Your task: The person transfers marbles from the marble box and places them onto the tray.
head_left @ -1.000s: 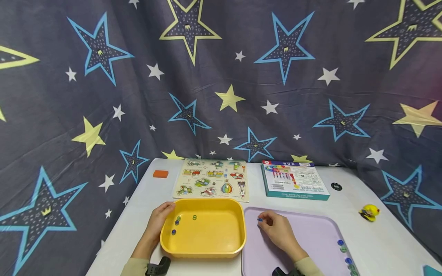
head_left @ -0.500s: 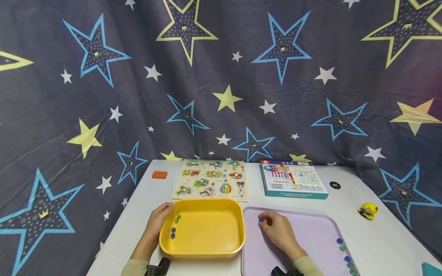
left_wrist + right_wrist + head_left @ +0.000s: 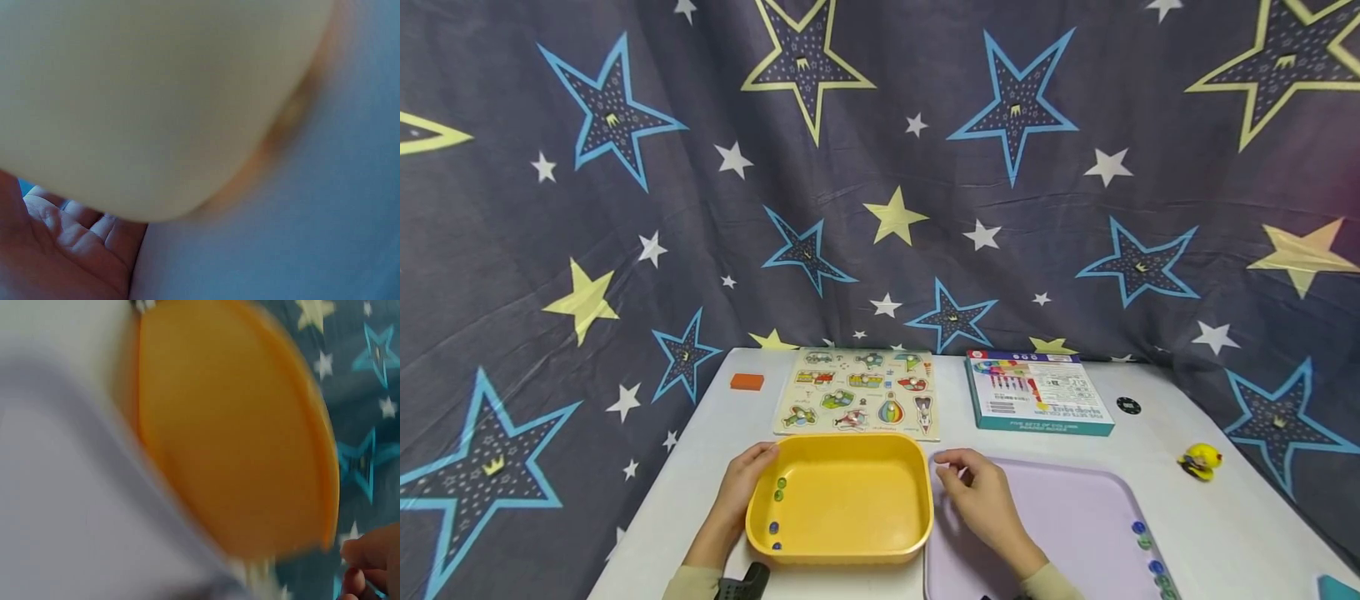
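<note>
A yellow plastic tub (image 3: 850,546) stands at centre in the head view, with green marbles (image 3: 780,489) and blue marbles (image 3: 774,528) along its left side. My left hand (image 3: 739,485) grips the tub's left wall; the left wrist view shows its fingers beneath the blurred tub (image 3: 156,125). My right hand (image 3: 987,504) hovers by the tub's right rim, above the lilac tray (image 3: 1067,517), thumb and forefinger pinched. The blue marble seen there earlier is hidden by the fingers now. In the right wrist view the fingertips (image 3: 353,552) show at the lower right.
Several blue and green marbles (image 3: 1156,567) line the tray's right edge. Behind stand a wooden picture puzzle (image 3: 857,392), a teal-edged box (image 3: 1041,396) and an orange block (image 3: 747,382). A black disc (image 3: 1128,406) and a yellow duck toy (image 3: 1201,461) lie at the right.
My right hand has shifted left and slightly up to the tub's rim. Inside the tub, the marbles have rolled along the left side towards the near corner. My left hand keeps its grip.
</note>
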The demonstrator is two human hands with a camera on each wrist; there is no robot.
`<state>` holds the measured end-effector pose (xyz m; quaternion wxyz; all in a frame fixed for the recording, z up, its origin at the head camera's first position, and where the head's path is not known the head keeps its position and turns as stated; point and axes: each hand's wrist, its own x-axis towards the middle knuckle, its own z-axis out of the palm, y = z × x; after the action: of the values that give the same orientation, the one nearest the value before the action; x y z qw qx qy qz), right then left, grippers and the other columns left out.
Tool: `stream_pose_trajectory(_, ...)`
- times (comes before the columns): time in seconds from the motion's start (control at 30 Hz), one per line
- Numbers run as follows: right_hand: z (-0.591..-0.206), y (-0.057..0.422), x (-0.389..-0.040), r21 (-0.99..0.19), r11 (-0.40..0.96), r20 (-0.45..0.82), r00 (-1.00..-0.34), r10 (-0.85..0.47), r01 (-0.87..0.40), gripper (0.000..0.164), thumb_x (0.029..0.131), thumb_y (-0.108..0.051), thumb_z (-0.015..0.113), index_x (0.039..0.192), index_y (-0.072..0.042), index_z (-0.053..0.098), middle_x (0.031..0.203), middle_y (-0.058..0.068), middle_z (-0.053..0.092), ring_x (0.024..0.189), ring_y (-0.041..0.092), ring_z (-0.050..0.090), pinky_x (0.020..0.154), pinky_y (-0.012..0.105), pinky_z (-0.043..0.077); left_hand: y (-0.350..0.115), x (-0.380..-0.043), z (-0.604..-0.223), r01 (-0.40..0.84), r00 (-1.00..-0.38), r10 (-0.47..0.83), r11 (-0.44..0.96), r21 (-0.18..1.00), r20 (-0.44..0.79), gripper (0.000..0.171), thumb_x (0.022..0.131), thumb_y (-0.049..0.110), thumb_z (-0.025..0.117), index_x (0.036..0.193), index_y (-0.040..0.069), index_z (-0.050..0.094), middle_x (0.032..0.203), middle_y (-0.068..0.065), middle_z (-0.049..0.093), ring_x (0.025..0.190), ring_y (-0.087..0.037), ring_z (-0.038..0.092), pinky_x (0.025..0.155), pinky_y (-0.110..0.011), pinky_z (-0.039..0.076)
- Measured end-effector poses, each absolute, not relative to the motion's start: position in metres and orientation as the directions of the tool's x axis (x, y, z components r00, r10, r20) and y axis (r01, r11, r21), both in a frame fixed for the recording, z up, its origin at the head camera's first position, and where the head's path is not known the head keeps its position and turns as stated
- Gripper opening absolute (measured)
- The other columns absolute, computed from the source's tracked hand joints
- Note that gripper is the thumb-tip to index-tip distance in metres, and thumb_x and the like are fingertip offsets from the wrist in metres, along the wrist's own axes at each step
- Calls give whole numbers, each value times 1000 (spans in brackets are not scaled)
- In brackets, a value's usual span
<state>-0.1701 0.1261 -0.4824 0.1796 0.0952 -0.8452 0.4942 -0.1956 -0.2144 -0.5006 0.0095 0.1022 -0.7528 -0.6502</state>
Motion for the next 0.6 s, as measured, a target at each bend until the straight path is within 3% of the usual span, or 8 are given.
stream_pose_trajectory(0.1, -473, 106, -164, -797, 444, 426, -902, -69, -410, 16, 77, -7, 69, 86, -20, 67, 69, -11, 54, 53, 7, 47, 46, 20, 40, -215, -196, -502, -144, -979, -166, 130, 981, -122, 44, 85, 45, 53, 110, 9, 60, 106, -8, 60, 93, -20, 54, 79, -28, 44)
stream_pose_trajectory(0.23, -461, 84, -162, -709, 490, 503, -851, -153, -507, 16, 76, -11, 70, 83, -25, 66, 70, -18, 54, 59, 4, 47, 53, 19, 40, -216, -197, -503, -144, -979, -160, 111, 983, -125, 47, 84, 47, 54, 111, 10, 59, 107, -7, 60, 94, -20, 54, 81, -28, 44)
stream_pose_trajectory(0.43, -454, 74, -161, -559, 632, 558, -807, -191, -536, 8, 77, -18, 70, 83, -22, 68, 72, -22, 54, 61, 5, 49, 56, 18, 38, -216, -196, -502, -137, -980, -156, 102, 985, -120, 46, 85, 46, 54, 111, 8, 59, 108, -8, 59, 95, -20, 54, 81, -26, 44)
stream_pose_trajectory(0.6, -447, 67, -159, -567, 615, 522, -817, -245, -547, 7, 79, -21, 68, 85, -23, 69, 75, -20, 56, 62, 3, 49, 56, 18, 40, -215, -195, -500, -136, -981, -152, 114, 984, -118, 47, 85, 46, 54, 112, 8, 59, 109, -9, 60, 95, -20, 53, 80, -26, 44)
